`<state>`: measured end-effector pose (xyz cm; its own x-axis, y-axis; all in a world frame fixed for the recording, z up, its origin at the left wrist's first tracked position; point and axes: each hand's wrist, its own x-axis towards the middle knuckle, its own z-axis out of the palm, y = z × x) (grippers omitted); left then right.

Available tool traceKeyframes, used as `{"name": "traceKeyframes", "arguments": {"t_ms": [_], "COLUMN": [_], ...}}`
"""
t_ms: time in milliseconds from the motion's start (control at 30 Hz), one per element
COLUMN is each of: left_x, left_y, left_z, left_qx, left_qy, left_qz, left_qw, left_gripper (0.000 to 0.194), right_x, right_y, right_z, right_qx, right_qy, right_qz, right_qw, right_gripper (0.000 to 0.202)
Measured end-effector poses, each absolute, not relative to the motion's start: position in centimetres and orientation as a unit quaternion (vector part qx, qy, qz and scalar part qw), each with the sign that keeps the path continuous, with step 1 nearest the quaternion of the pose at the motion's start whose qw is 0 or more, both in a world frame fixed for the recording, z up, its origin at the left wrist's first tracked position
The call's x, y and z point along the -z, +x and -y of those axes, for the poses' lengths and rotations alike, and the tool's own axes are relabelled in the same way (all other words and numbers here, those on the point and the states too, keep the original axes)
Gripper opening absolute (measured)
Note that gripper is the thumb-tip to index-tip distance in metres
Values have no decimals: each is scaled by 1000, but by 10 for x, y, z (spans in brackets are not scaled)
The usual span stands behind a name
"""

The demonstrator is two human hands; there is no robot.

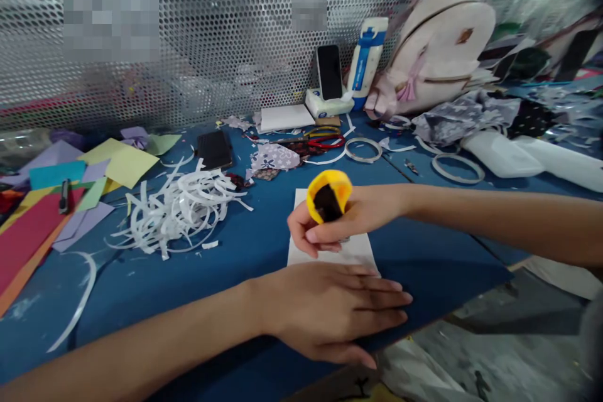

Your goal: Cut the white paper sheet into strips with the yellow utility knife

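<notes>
My left hand (325,308) lies flat with its fingers stretched out, across the near edge of a white sheet of paper (360,251) and the blue table. Just beyond it, my right hand (348,220) is closed above the same sheet. From its grip rises a yellow-rimmed object with a dark brown or black middle (328,198). What kind of thing it is I cannot make out, and its lower part is hidden by the fingers.
Left of the paper lies a heap of white paper strips (179,210), with coloured paper sheets (38,226) and a box cutter (65,196) farther left. Behind are red-handled scissors (326,141), tape rings (362,150), a propped phone (329,72), a bottle (367,63) and a backpack (438,44).
</notes>
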<state>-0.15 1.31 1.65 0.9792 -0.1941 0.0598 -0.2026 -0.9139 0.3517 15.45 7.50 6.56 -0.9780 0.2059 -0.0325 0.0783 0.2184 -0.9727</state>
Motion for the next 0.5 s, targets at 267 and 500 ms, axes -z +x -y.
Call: {"name": "traceKeyframes", "arguments": {"t_ms": [267, 500], "left_x": [-16, -17], "left_y": [-2, -3], "left_z": [-13, -12], "left_qx": [-8, -18], "left_qy": [973, 976], "left_qz": [88, 88], "left_qw": [213, 196], "left_gripper": [60, 58], "right_x": [-55, -53], "right_y": [113, 94], "right_z": [-81, -79], "right_qx": [-584, -635], "right_qy": [-82, -71], "right_qz": [808, 769], "right_qw": [10, -14], "right_gripper": [17, 17]}}
